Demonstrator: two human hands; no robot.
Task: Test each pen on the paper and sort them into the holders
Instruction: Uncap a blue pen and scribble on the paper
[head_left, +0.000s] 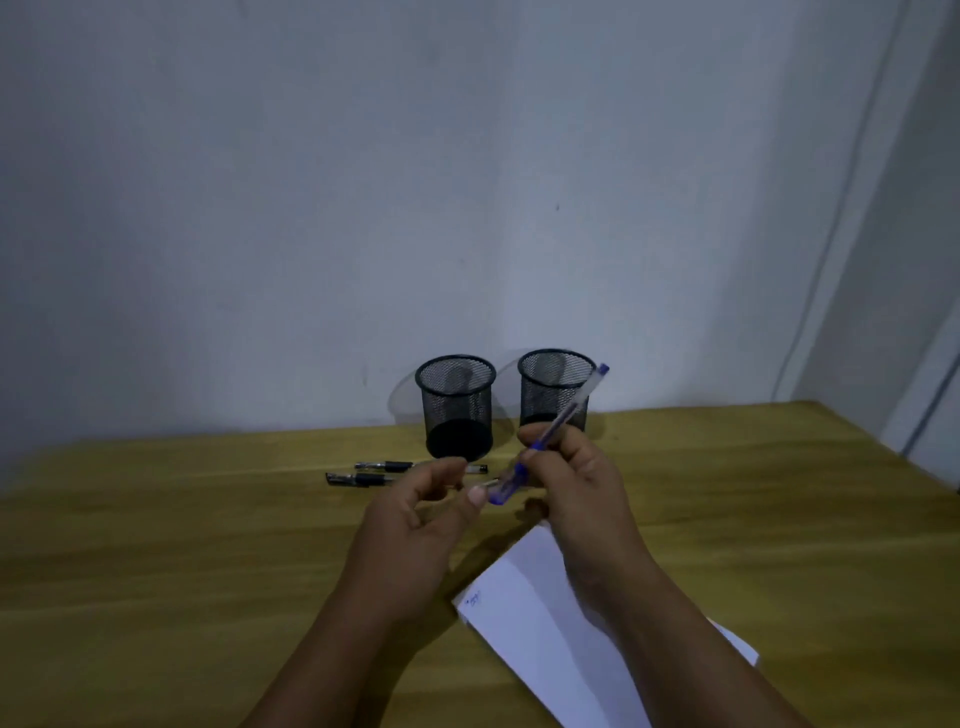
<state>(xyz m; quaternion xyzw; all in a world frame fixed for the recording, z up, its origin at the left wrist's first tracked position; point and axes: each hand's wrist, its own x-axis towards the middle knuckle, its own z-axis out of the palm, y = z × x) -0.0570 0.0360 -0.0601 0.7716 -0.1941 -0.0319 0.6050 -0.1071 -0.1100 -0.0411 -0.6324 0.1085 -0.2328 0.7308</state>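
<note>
My right hand (574, 483) grips a blue pen (566, 415) by its barrel, its back end tilted up in front of the right mesh holder (556, 387). My left hand (421, 514) pinches the pen's blue cap (503, 488) at the lower end. The left mesh holder (457, 405) stands beside the right one at the back of the table. Two black pens (363, 472) lie side by side in front of the left holder. A white sheet of paper (540, 623) with a small blue scribble lies under my forearms.
The wooden table (182, 545) ends against a pale wall (363, 208) behind the holders. Its right edge runs diagonally at the far right, next to a white door frame (930, 364).
</note>
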